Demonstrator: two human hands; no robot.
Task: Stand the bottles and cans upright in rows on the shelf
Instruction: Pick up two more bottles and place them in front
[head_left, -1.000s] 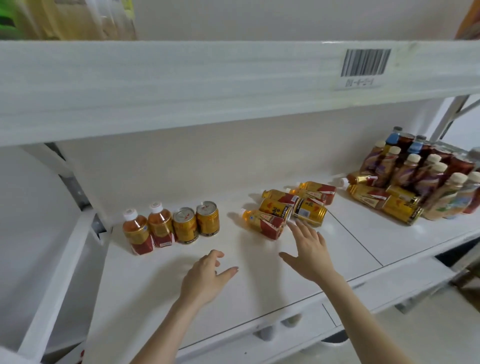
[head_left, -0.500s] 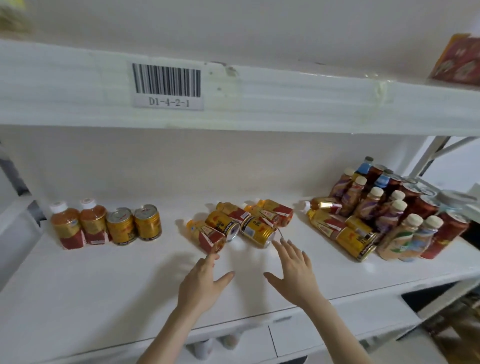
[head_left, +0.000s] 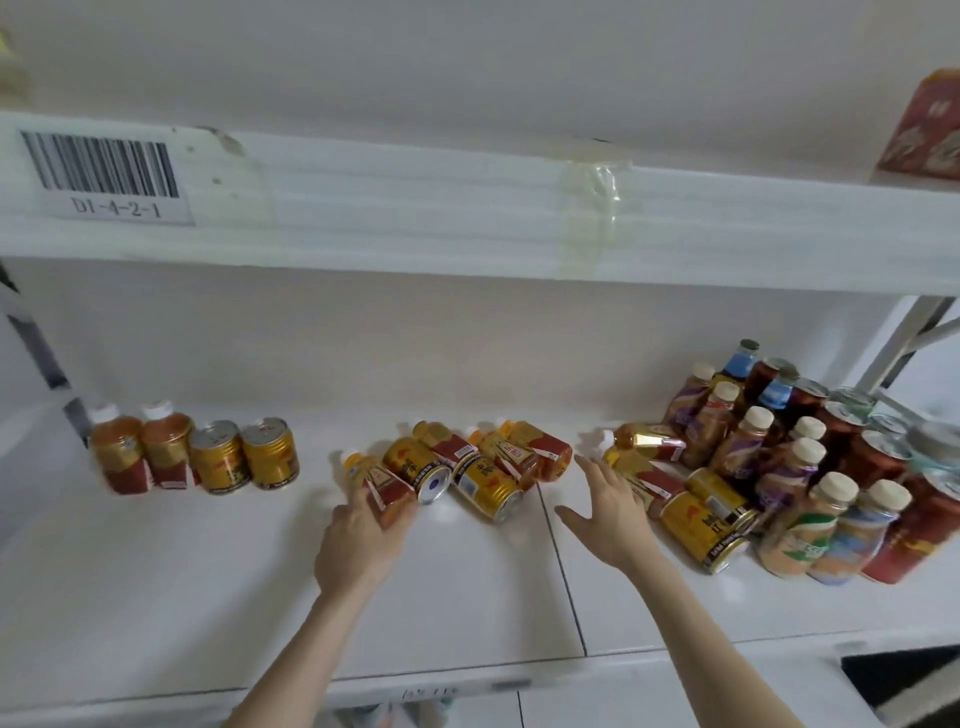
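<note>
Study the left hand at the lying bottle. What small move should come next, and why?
Probably lift the lying bottle and tip it upright, ready to join the standing row at the left. The left hand grips its lower end, and it lies on its side at the left edge of the pile; the right hand is open and holds nothing.

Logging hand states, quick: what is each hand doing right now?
Left hand: grips the lying tea bottle.
Right hand: open, holding nothing.

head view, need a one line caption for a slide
Left hand grips a fallen tea bottle on the white shelf while the open right hand hovers near toppled gold cans
</note>
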